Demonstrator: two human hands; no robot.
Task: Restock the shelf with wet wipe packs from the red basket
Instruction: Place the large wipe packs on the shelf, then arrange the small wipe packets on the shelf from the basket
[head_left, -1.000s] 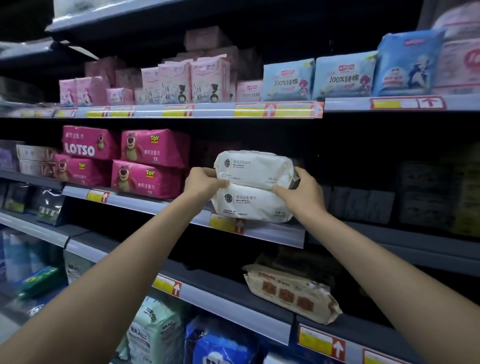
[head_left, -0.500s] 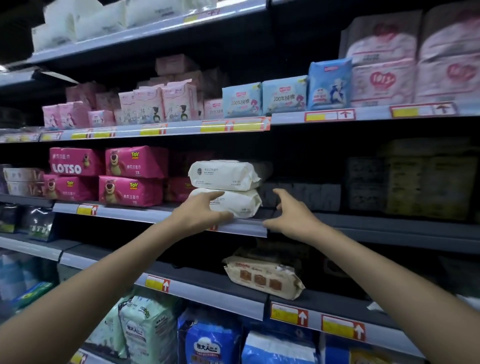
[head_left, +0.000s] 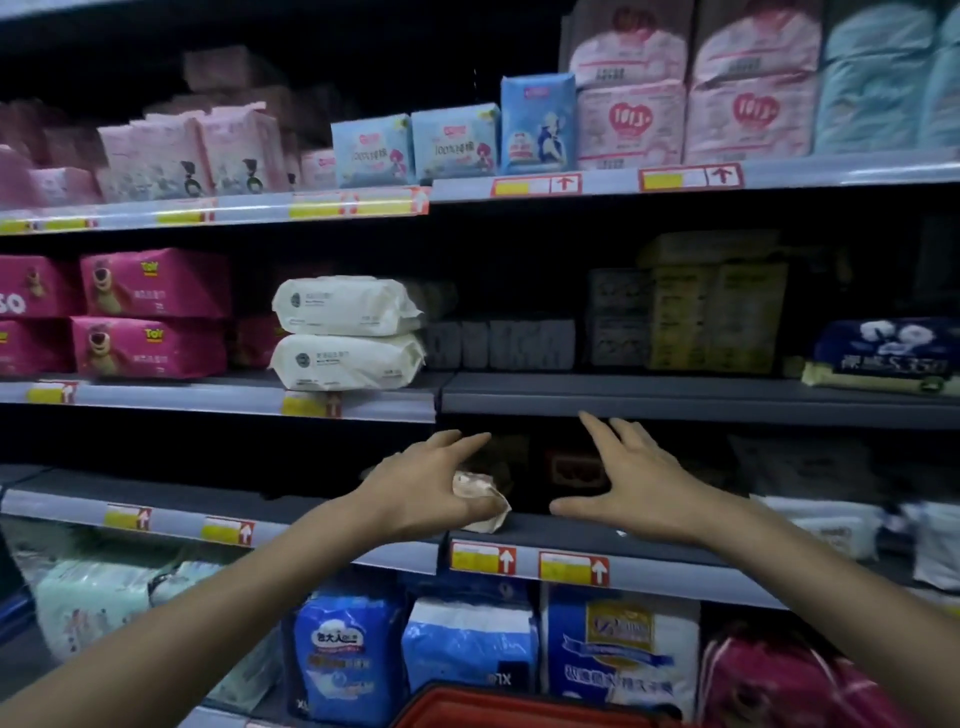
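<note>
Head view: the shelf (head_left: 675, 397) carries two white wet wipe packs (head_left: 345, 332) stacked at its front edge, beside pink packs (head_left: 150, 312). The red basket (head_left: 493, 711) shows its rim at the bottom edge. Below the stack, the left hand (head_left: 426, 488) and right hand (head_left: 634, 483) are both released, with fingers straight.

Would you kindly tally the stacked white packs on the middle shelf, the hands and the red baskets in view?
White packs: 2
Hands: 2, left hand and right hand
Red basket: 1
Total: 5
</note>
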